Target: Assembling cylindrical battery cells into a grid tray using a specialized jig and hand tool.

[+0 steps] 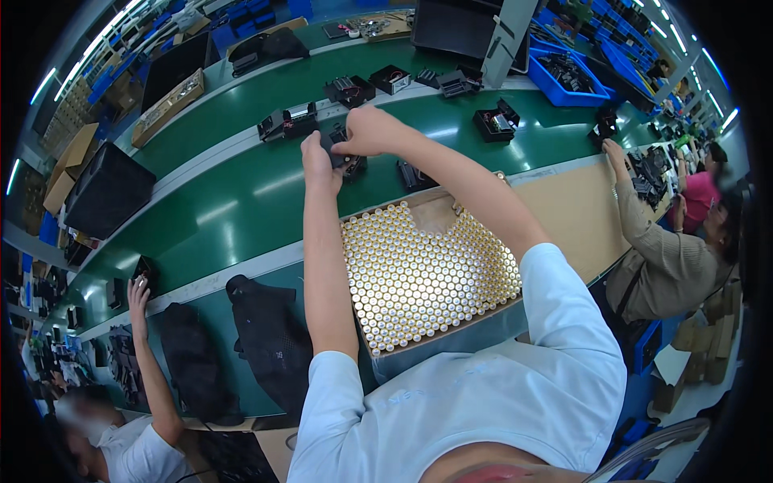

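Both my arms reach over the green belt. My left hand [318,165] is closed on the near left side of a small black plastic case [328,143]. My right hand [369,133] grips the same case from above, its fingers bent down at the right side. The inside of the case is mostly hidden by my fingers. Close below my forearms stands an open cardboard box [369,342] packed with upright cylindrical batteries [427,278], with a gap at its far edge. Beside my hands lies an opened black case with wires [290,122].
More black cases [497,122] sit along the green belt [233,221]. A blue bin [568,80] holds black parts at the far right. Dark garments [270,322] lie to the left. Co-workers' hands reach in at left [138,298] and right [616,157].
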### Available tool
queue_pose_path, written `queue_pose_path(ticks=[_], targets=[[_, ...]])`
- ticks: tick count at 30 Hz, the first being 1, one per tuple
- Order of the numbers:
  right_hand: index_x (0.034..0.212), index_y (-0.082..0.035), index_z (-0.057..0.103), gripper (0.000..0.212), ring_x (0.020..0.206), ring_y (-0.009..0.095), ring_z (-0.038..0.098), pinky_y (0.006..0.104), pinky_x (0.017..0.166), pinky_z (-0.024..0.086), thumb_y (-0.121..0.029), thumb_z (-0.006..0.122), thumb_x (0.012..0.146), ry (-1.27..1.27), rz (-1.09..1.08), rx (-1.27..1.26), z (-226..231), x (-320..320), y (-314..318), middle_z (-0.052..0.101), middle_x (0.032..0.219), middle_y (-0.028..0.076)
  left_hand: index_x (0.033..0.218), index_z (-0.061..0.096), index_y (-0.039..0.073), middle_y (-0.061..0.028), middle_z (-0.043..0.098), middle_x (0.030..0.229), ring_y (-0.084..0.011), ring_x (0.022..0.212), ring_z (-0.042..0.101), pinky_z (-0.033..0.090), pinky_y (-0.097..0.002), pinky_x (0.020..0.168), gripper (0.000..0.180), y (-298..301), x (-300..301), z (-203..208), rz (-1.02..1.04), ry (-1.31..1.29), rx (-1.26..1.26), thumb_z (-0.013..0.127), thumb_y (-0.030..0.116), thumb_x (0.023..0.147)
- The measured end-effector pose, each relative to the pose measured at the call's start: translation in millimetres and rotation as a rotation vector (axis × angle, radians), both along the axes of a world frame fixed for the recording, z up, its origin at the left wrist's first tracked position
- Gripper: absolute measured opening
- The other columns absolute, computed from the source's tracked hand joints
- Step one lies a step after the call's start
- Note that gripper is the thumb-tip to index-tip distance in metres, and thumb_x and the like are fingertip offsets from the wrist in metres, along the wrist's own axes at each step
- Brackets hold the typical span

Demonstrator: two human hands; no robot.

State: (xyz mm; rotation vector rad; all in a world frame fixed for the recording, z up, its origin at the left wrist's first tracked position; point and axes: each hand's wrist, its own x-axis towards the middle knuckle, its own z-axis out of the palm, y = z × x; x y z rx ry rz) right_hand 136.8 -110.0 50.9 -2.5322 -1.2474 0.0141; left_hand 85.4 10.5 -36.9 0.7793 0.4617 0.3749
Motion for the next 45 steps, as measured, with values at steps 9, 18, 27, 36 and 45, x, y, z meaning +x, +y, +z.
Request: queue_pose_path(ticks=[9,18,27,36,45], targets=[[0.070,0.003,0.071,0.034,0.052,0.024,0.059,0.0312,0.057,0.051,-0.030,0.064,0.077,0.013,-0.051,0.219,-10,2,29,0.065,0.060,0.011,0.127,0.036,0.007,-0.0197,0.048,0.116,-0.0312,0.096,0.055,0.054,-0.0511,0.076,0.040,19,-5,-10,-0.038,-0.090,0.013,0.047,0.031,0.097],[0.096,0.001,0.072,0.023,0.058,0.022,0.061,0.0305,0.063,0.052,-0.013,0.066,0.079,0.748,-0.044,0.335,-6,2,29,0.070,0.077,0.009,0.114,0.047,-0.002,-0.0221,0.056,0.104,-0.0295,0.087,0.061,0.057,-0.0432,0.074,0.028,20,-8,-3,0.071,-0.001,0.029,0.053,0.018,0.095],[0.107,-0.002,0.068,0.024,0.067,0.017,0.064,0.0278,0.064,0.052,-0.006,0.065,0.083,-0.376,0.545,0.601,-44,3,34,0.072,0.091,0.007,0.125,0.037,0.001,-0.0241,0.051,0.113,-0.0295,0.091,0.059,0.057,-0.0414,0.074,0.044,48,-17,-15,0.154,-0.097,0.010,0.060,0.008,0.089],[0.109,-0.003,0.068,0.024,0.078,0.016,0.068,0.0253,0.068,0.053,-0.006,0.061,0.086,0.067,0.349,0.745,-31,1,60,0.073,0.097,0.007,0.131,0.030,0.004,-0.0253,0.045,0.119,-0.0310,0.096,0.058,0.055,-0.0437,0.077,0.060,45,-32,5,0.178,-0.047,0.022,0.065,0.003,0.082],[0.107,-0.001,0.068,0.023,0.070,0.017,0.066,0.0242,0.064,0.051,-0.007,0.055,0.090,0.275,0.273,0.716,-42,6,114,0.073,0.096,0.008,0.132,0.028,0.007,-0.0260,0.044,0.119,-0.0318,0.097,0.057,0.052,-0.0429,0.076,0.072,61,-39,3,0.121,-0.037,0.141,0.070,0.000,0.074]])
